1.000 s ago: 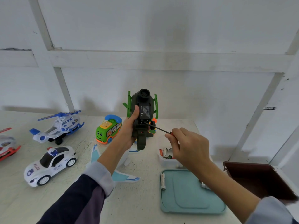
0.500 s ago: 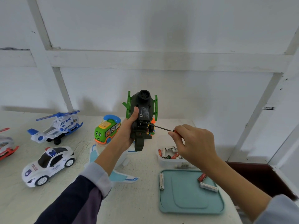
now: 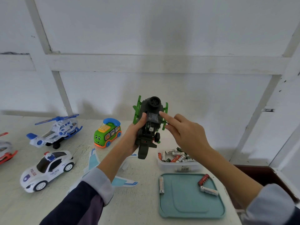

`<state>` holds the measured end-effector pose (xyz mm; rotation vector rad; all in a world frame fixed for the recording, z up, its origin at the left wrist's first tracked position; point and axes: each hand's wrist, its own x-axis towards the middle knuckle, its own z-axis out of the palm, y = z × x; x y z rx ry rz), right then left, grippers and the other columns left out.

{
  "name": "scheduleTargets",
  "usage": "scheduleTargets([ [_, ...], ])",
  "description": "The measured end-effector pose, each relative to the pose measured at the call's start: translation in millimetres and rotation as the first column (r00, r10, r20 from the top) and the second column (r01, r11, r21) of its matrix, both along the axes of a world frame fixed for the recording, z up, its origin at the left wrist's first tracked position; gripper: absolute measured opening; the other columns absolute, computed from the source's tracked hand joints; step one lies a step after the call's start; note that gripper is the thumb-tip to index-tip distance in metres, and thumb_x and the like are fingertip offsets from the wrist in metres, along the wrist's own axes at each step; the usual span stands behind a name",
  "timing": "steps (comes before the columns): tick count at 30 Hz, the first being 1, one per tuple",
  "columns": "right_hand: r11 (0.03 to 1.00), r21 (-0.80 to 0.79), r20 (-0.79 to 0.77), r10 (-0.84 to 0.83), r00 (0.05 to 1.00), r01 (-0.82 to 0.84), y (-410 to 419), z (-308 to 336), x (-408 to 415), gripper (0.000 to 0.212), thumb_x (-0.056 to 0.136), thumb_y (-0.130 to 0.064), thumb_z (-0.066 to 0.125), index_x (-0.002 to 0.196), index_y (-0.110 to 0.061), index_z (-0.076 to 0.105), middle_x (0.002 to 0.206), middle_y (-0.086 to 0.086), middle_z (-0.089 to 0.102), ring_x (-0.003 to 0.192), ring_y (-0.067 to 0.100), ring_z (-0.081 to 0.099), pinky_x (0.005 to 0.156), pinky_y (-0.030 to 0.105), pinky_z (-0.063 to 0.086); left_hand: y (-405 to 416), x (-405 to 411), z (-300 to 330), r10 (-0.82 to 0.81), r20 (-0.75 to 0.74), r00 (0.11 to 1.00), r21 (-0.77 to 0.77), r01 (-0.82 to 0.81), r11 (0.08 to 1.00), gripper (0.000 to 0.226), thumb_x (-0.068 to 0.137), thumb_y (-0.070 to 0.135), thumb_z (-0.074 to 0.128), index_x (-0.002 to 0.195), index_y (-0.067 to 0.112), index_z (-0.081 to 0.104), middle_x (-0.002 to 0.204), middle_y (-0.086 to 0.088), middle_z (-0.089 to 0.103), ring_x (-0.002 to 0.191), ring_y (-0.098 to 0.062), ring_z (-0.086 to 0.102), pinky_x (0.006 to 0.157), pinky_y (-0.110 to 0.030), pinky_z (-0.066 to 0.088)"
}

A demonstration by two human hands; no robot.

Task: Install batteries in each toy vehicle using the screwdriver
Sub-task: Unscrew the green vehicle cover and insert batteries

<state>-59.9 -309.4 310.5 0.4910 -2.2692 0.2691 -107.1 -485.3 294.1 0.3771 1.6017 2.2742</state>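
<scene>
While the left hand (image 3: 133,135) grips the upturned green helicopter (image 3: 150,124) exposing its battery cover (image 3: 153,118), the right hand (image 3: 183,132) presses it with one finger, screwdriver (image 3: 167,123) tucked in the others.

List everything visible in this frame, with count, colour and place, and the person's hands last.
toy helicopter: 1, dark green, held up at centre
screwdriver: 1, only dark tip shows, in right hand
white helicopter: 1, white-blue, table far left
police car: 1, white, front left
toy bus: 1, green-orange, centre left
toy plane: 1, white-blue, under left arm
battery tub: 1, clear, holding batteries, right of centre
tray: 1, teal, front right, three loose batteries
left hand: grips helicopter
right hand: forefinger on helicopter underside
</scene>
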Motion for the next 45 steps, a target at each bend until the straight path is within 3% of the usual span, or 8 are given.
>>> scheduleTargets([
  [9,0.878,-0.468,0.356,0.291,0.888,-0.100,-0.7,18.2,-6.5,0.026,0.090,-0.024,0.059,0.112,-0.037,0.066,0.060,-0.010,0.056,0.058,0.002,0.048,0.063,0.032,0.044,-3.4,-0.3,-3.0,0.052,-0.100,0.994,-0.094,-0.062,0.994,0.057,0.081,0.041,0.060,0.124,0.004,0.058,0.110,-0.022,0.066,0.085,-0.032,0.066,0.081,-0.046,0.055],
  [14,0.796,-0.601,0.409,0.386,0.827,-0.074,-3.7,29.7,-4.0,0.025,0.089,-0.022,0.061,0.083,-0.046,0.065,0.059,-0.002,0.059,0.041,0.003,0.040,0.055,0.026,0.035,-7.7,-3.3,-1.3,0.091,-0.112,0.989,-0.163,-0.109,0.981,0.064,0.074,0.047,0.069,0.122,0.006,0.056,0.110,-0.022,0.067,0.089,-0.035,0.067,0.085,-0.052,0.055],
  [19,0.755,-0.655,0.470,0.444,0.763,-0.035,-3.0,42.6,-2.3,0.017,0.090,-0.018,0.059,0.102,-0.016,0.072,0.061,0.003,0.060,0.040,0.002,0.035,0.048,0.015,0.034,-12.5,-6.9,-1.6,0.047,-0.116,0.992,-0.242,-0.074,0.968,0.063,0.077,0.046,0.068,0.123,0.004,0.057,0.113,-0.023,0.067,0.099,-0.042,0.065,0.088,-0.052,0.054],
  [26,0.702,-0.712,0.471,0.490,0.733,-0.011,-3.5,46.7,-0.7,0.014,0.091,-0.016,0.059,0.090,-0.020,0.073,0.055,-0.001,0.057,0.042,0.010,0.035,0.045,0.016,0.033,-7.2,-7.6,3.9,0.042,-0.059,0.997,-0.365,-0.061,0.929,0.068,0.072,0.056,0.068,0.122,0.011,0.057,0.109,-0.015,0.070,0.100,-0.035,0.068,0.095,-0.051,0.051],
  [28,0.701,-0.713,0.473,0.491,0.732,-0.009,-4.0,46.5,0.8,0.014,0.091,-0.016,0.060,0.096,-0.017,0.073,0.057,0.001,0.058,0.043,0.011,0.035,0.044,0.016,0.033,-3.1,-6.3,3.0,0.081,-0.064,0.995,-0.348,-0.099,0.932,0.080,0.063,0.065,0.068,0.122,0.012,0.057,0.109,-0.013,0.071,0.100,-0.033,0.068,0.095,-0.051,0.051],
  [33,0.763,-0.646,0.485,0.410,0.772,0.001,-5.0,46.4,5.2,0.030,0.089,-0.018,0.061,0.061,-0.027,0.062,0.040,-0.012,0.052,0.037,0.004,0.035,0.044,0.015,0.032,1.9,-6.0,-0.9,0.154,-0.078,0.985,-0.347,-0.171,0.922,0.093,0.053,0.074,0.070,0.120,0.011,0.056,0.107,-0.013,0.071,0.096,-0.031,0.069,0.092,-0.050,0.053],
  [38,0.841,-0.540,0.486,0.291,0.824,0.021,3.0,45.7,7.9,0.014,0.087,-0.027,0.064,0.082,-0.017,0.073,0.062,-0.002,0.067,0.043,0.004,0.042,0.050,0.020,0.039,2.5,-4.8,-1.6,0.222,-0.085,0.971,-0.324,-0.238,0.915,0.086,0.058,0.069,0.075,0.117,0.009,0.055,0.107,-0.016,0.070,0.094,-0.034,0.069,0.085,-0.047,0.057],
  [45,0.935,-0.337,0.511,0.085,0.856,0.108,22.2,48.1,10.1,0.033,0.087,-0.036,0.061,0.078,-0.006,0.071,0.063,0.008,0.067,0.047,0.007,0.048,0.051,0.016,0.039,-7.6,-13.6,4.0,0.294,-0.069,0.953,-0.276,-0.301,0.913,0.065,0.067,0.058,0.069,0.112,0.012,0.058,0.102,-0.013,0.071,0.087,-0.030,0.069,0.079,-0.043,0.058],
])
